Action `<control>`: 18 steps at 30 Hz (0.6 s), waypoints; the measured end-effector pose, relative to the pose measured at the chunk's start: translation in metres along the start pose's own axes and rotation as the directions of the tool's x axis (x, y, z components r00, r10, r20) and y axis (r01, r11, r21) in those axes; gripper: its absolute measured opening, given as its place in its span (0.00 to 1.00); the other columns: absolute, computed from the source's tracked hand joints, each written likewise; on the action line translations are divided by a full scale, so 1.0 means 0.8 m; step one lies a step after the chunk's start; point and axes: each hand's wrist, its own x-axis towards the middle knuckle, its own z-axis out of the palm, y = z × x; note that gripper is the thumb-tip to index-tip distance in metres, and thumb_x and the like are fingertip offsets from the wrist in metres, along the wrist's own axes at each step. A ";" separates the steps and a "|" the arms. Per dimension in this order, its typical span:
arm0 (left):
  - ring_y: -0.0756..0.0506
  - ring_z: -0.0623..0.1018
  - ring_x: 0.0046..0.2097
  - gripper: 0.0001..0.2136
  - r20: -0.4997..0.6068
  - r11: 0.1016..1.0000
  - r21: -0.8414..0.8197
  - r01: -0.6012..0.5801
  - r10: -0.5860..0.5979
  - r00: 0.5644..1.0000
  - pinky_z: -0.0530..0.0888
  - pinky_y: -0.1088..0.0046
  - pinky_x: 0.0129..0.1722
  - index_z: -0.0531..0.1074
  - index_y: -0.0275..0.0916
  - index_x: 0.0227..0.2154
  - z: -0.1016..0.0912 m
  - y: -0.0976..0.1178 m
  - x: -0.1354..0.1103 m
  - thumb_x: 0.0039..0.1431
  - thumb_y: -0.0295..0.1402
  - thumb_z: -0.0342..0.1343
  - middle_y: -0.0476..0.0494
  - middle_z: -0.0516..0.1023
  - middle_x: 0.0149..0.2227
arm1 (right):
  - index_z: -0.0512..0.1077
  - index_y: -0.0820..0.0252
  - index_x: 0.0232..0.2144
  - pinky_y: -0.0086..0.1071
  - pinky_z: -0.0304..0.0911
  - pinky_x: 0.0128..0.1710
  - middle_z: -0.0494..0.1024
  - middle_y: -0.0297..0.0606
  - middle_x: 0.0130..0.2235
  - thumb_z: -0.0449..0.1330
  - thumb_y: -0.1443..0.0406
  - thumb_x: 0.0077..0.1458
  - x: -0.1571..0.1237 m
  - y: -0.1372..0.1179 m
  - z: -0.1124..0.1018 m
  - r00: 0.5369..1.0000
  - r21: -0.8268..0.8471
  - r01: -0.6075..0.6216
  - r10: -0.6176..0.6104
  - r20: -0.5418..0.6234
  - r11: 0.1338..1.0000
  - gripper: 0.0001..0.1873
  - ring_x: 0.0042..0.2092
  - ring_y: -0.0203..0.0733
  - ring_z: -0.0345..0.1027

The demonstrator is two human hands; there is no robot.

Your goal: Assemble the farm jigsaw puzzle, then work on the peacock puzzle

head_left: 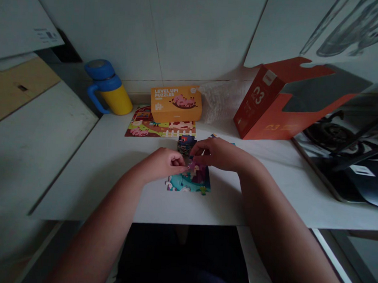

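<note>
A partly joined jigsaw puzzle (186, 184), teal and purple with cartoon figures, lies flat in front of me. Just above its upper edge, a small purple puzzle piece (191, 163) is pinched between the fingertips of my right hand (218, 154), which comes in from the right. My left hand (165, 163) is closed as well, its thumb and fingers meeting at the lower left side of that piece. Behind the fingers is a pile of dark puzzle pieces (185, 143). More pieces (214, 136) show behind my right hand, which partly hides them.
An orange puzzle box (176, 106) stands on a farm-picture sheet (145, 130) at the back. Left of it is a blue and yellow jug (115, 96); right are bubble wrap (222, 98) and a red open carton (274, 108). A gas stove (345, 155) borders the white table (103, 174).
</note>
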 end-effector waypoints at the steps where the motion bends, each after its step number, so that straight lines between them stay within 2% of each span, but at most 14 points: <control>1: 0.49 0.76 0.29 0.09 -0.016 0.999 0.040 -0.001 0.001 1.000 0.68 0.76 0.28 0.81 0.37 0.34 0.000 -0.004 0.002 0.58 0.38 0.67 0.47 0.81 0.29 | 0.83 0.55 0.43 0.30 0.62 0.36 0.86 0.35 0.40 0.65 0.67 0.59 0.002 -0.003 0.003 1.000 -0.025 0.010 -0.010 0.023 1.000 0.10 0.37 0.39 0.75; 5: 0.48 0.78 0.31 0.05 -0.026 0.996 0.084 -0.005 0.007 1.000 0.70 0.76 0.30 0.81 0.37 0.36 0.000 -0.017 0.006 0.57 0.32 0.65 0.47 0.82 0.30 | 0.83 0.55 0.44 0.30 0.62 0.39 0.86 0.35 0.42 0.64 0.68 0.61 0.005 -0.009 0.013 0.998 -0.064 0.033 -0.029 0.062 0.997 0.11 0.40 0.41 0.77; 9: 0.48 0.78 0.31 0.06 -0.009 0.995 0.101 -0.006 0.007 1.000 0.71 0.75 0.30 0.81 0.38 0.37 -0.002 -0.018 0.005 0.57 0.30 0.63 0.48 0.82 0.30 | 0.83 0.56 0.45 0.30 0.62 0.39 0.87 0.37 0.43 0.65 0.68 0.62 0.006 -0.010 0.015 0.998 -0.093 0.019 -0.014 0.057 0.996 0.11 0.40 0.41 0.77; 14: 0.47 0.79 0.31 0.06 -0.014 0.990 0.141 -0.001 0.003 1.000 0.70 0.75 0.30 0.81 0.37 0.38 -0.003 -0.012 0.003 0.58 0.30 0.62 0.48 0.82 0.31 | 0.83 0.56 0.46 0.30 0.63 0.40 0.87 0.37 0.44 0.65 0.68 0.62 0.006 -0.007 0.014 0.998 -0.117 0.015 -0.009 0.055 0.993 0.11 0.41 0.42 0.78; 18: 0.47 0.80 0.33 0.07 -0.022 0.987 0.156 -0.023 0.027 0.999 0.71 0.74 0.33 0.81 0.38 0.38 -0.003 -0.007 0.001 0.62 0.33 0.60 0.47 0.84 0.33 | 0.83 0.55 0.45 0.30 0.63 0.39 0.87 0.36 0.44 0.64 0.69 0.61 0.003 -0.007 0.006 0.999 -0.109 0.016 -0.012 0.038 0.994 0.11 0.41 0.40 0.78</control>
